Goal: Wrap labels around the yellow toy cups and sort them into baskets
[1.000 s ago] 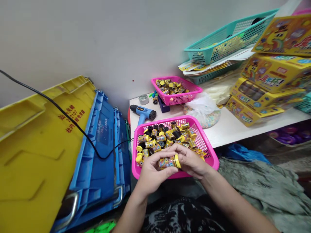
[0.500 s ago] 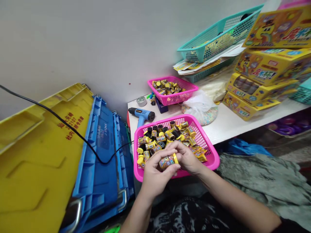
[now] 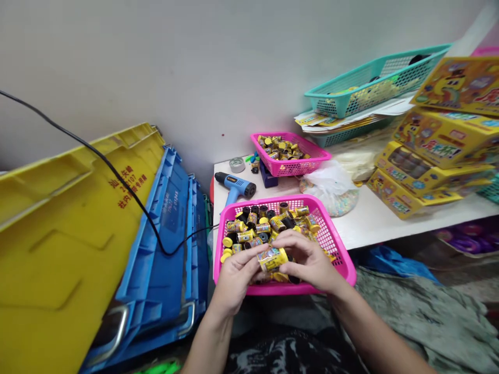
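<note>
Small canister [image 3: 271,259] — shiny yellow label, yellow cap — between hands [image 3: 310,259]

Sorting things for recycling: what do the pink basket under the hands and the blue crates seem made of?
The pink basket looks like moulded plastic: bright even colour, fine cast mesh, slight sheen. The blue crates also look like rigid plastic, with moulded ribs and a semi-gloss finish; the exact plastic cannot be told.

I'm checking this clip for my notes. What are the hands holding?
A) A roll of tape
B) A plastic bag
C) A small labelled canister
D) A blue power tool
C: the left hand and right hand hold one small labelled canister between them, above the pink basket.
</note>
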`<action>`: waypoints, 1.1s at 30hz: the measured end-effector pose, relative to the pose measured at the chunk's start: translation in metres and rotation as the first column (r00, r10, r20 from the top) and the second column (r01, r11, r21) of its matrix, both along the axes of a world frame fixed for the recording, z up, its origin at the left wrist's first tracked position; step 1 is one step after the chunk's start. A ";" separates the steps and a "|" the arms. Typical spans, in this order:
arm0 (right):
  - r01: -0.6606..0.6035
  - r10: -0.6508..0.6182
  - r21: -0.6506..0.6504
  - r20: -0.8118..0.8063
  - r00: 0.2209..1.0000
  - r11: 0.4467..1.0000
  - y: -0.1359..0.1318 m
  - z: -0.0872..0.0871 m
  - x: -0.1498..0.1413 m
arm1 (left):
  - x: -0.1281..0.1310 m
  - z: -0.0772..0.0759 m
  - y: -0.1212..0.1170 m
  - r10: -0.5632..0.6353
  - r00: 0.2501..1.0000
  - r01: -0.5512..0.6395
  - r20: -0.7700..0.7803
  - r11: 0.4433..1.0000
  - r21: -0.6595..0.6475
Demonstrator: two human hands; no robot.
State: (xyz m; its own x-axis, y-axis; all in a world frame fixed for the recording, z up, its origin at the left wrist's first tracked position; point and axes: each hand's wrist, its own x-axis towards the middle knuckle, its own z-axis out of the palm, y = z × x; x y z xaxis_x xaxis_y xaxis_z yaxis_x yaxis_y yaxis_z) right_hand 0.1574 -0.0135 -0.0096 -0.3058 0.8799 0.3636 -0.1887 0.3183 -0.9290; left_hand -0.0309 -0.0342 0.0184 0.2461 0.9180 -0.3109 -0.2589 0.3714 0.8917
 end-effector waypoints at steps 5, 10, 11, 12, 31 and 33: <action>0.024 -0.024 0.028 -0.008 1.000 0.999 0.001 0.003 -0.003 | 0.001 -0.001 -0.001 0.072 0.997 -0.072 -0.005 0.995 0.073; 0.130 -0.148 0.134 0.138 0.979 0.982 -0.001 0.007 -0.006 | 0.010 0.011 -0.002 0.050 0.999 -0.051 0.011 0.980 0.190; 0.105 -0.124 0.123 0.156 0.980 0.987 -0.002 0.007 -0.006 | 0.012 0.012 -0.002 0.089 0.995 -0.076 -0.044 0.970 0.230; 0.063 -0.076 0.092 0.143 0.987 0.994 -0.003 0.007 -0.006 | 0.015 0.012 -0.002 0.126 0.987 -0.097 -0.101 0.962 0.255; -0.369 0.244 -0.392 -0.332 0.911 0.843 0.000 0.002 -0.013 | 0.030 0.030 -0.009 0.278 0.905 -0.002 -0.321 0.760 0.650; -0.329 0.250 -0.358 -0.249 0.936 0.874 0.003 0.003 -0.013 | 0.028 0.026 -0.003 0.211 0.928 -0.014 -0.307 0.843 0.538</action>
State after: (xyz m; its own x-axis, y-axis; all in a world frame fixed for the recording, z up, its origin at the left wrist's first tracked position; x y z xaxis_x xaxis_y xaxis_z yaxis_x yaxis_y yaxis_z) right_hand 0.1441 -0.0102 -0.0065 -0.5286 0.8442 0.0888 -0.4004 -0.1557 -0.9030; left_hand -0.0028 -0.0374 0.0444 0.0997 0.9796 0.1743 0.0865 -0.1831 0.9793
